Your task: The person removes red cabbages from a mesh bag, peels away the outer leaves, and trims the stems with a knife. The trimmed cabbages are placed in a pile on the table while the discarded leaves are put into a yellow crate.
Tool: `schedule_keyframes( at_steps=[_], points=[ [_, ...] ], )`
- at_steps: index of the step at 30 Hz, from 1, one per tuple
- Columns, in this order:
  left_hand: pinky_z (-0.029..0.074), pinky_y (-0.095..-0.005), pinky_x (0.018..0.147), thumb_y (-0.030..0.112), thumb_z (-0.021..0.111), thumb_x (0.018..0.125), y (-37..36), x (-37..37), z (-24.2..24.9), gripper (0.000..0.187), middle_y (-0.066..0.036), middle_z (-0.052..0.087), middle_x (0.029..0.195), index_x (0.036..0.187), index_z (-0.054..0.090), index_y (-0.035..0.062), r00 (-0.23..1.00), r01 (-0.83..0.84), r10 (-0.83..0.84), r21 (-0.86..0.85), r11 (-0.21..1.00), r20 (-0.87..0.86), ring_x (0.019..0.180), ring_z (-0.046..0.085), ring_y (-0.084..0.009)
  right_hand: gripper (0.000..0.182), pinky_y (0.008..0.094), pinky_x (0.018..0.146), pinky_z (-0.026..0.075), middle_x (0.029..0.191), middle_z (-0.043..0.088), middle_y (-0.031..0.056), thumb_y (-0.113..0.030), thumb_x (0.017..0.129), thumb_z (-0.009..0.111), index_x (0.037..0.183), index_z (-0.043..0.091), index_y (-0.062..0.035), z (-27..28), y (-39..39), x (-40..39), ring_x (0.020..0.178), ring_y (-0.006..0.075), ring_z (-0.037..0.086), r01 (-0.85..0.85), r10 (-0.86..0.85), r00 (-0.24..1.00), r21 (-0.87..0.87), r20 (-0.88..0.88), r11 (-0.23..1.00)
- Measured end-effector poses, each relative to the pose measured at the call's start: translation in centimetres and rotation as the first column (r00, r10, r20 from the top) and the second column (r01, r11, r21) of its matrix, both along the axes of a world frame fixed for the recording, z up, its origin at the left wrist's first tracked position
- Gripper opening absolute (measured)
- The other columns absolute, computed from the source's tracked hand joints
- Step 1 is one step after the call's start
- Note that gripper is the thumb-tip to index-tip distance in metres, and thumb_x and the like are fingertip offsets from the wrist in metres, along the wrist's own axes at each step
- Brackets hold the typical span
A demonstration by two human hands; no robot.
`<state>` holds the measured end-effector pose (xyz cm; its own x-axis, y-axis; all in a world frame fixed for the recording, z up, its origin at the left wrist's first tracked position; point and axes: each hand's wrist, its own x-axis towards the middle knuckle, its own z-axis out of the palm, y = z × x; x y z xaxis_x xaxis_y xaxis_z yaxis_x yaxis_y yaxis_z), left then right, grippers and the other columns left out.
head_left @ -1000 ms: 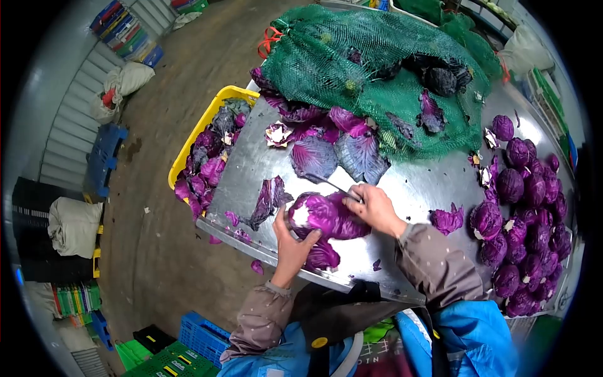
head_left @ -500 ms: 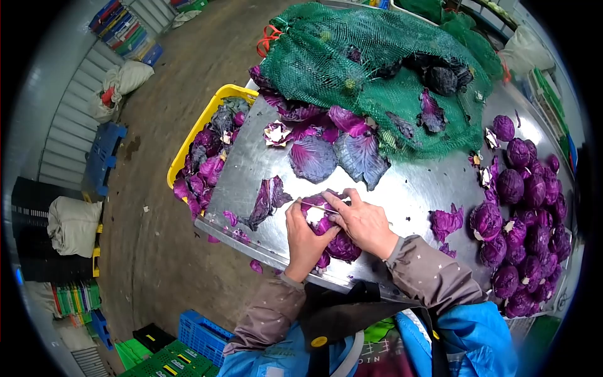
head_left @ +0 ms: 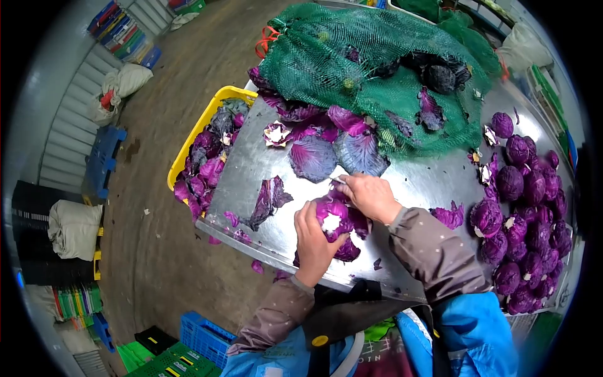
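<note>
A red cabbage (head_left: 328, 217) with a pale cut stem rests near the front edge of the metal table (head_left: 402, 188). My left hand (head_left: 313, 242) is wrapped round its left side. My right hand (head_left: 369, 196) is closed on a small knife (head_left: 337, 181), whose blade shows only in part, just above the cabbage. Loose purple leaves lie under and right of the cabbage. Further back on the table lie large outer leaves (head_left: 313, 158), and a torn leaf (head_left: 269, 202) is to the left.
A green mesh sack (head_left: 377, 94) with dark cabbages covers the back of the table. Many red cabbages (head_left: 534, 188) are heaped at the right. A yellow crate (head_left: 182, 157) of leaves stands left; blue (head_left: 204, 336) and green crates sit below on the floor.
My right hand has moved up and right, away from the cabbage stem. My left hand has shifted slightly up and right with the cabbage, and the pale stem now faces up in view.
</note>
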<state>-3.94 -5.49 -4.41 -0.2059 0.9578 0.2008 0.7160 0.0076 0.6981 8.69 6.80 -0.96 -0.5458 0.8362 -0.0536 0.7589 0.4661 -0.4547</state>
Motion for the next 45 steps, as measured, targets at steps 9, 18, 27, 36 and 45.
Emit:
schedule_keyframes(
  at_steps=[9, 18, 27, 36, 45],
  points=[
    [0.031, -0.0455, 0.103, 0.018, 0.084, 0.058, -0.7, -1.7, -1.1, 0.092, -0.021, 0.033, 0.132, 0.132, 0.031, -0.0014, 0.985, 0.152, -0.155, 0.045, 0.987, 0.082, 0.124, 0.033, -0.0380, 0.033, 0.0473, 0.063, 0.046, 0.078, 0.063, 0.0207, -0.037, 0.085, 0.059, 0.090, 0.066, -0.0048, -3.8, -0.4, -0.6, 0.074, 0.0392, 0.061, 0.230, -0.241, 0.932, -0.071, -0.270, 0.971],
    [0.026, -0.0444, 0.103, 0.022, 0.086, 0.054, -3.0, -4.1, -2.0, 0.094, -0.015, 0.039, 0.135, 0.131, 0.033, 0.0051, 0.972, 0.231, -0.232, 0.021, 0.973, 0.040, 0.128, 0.034, -0.0342, 0.037, 0.0471, 0.066, 0.046, 0.067, 0.062, 0.0186, -0.039, 0.086, 0.057, 0.081, 0.068, -0.0039, -7.1, 1.1, 0.7, 0.072, 0.0384, 0.062, 0.402, -0.457, 0.872, -0.276, -0.174, 0.873],
    [0.030, -0.0457, 0.102, 0.019, 0.085, 0.054, -2.5, -3.9, 1.0, 0.099, -0.021, 0.035, 0.134, 0.134, 0.029, 0.0023, 0.996, 0.063, -0.066, -0.067, 0.996, -0.056, 0.123, 0.036, -0.0391, 0.098, 0.0372, 0.084, 0.048, 0.100, 0.063, 0.0248, -0.038, 0.065, 0.080, 0.139, 0.028, 0.0002, -2.0, -3.1, 0.8, 0.096, 0.0352, 0.062, -0.048, -0.102, 0.958, -0.499, -0.270, 0.865],
    [0.037, -0.0432, 0.098, 0.019, 0.082, 0.057, -2.7, -5.5, 2.2, 0.087, -0.019, 0.043, 0.126, 0.130, 0.039, 0.0040, 0.985, 0.087, -0.109, -0.161, 0.983, -0.137, 0.115, 0.044, -0.0362, 0.054, 0.0441, 0.076, 0.049, 0.089, 0.066, 0.0170, -0.008, 0.072, 0.060, 0.124, 0.052, -0.0170, -4.9, -1.6, 0.2, 0.087, 0.0358, 0.062, 0.140, -0.221, 0.962, -0.405, -0.160, 0.903],
    [0.040, -0.0489, 0.103, 0.034, 0.064, 0.082, -3.7, -9.1, 1.6, 0.071, -0.017, 0.042, 0.133, 0.138, 0.028, 0.0067, -0.291, 0.115, 0.168, -0.140, 0.983, 0.942, 0.121, 0.045, -0.0332, 0.043, 0.0348, 0.073, 0.049, 0.085, 0.065, 0.0148, -0.012, 0.072, 0.068, 0.113, 0.058, -0.0013, -2.9, 0.8, 2.8, 0.076, 0.0262, 0.064, 0.019, -0.160, 0.925, -0.377, -0.344, 0.926]
  ],
)
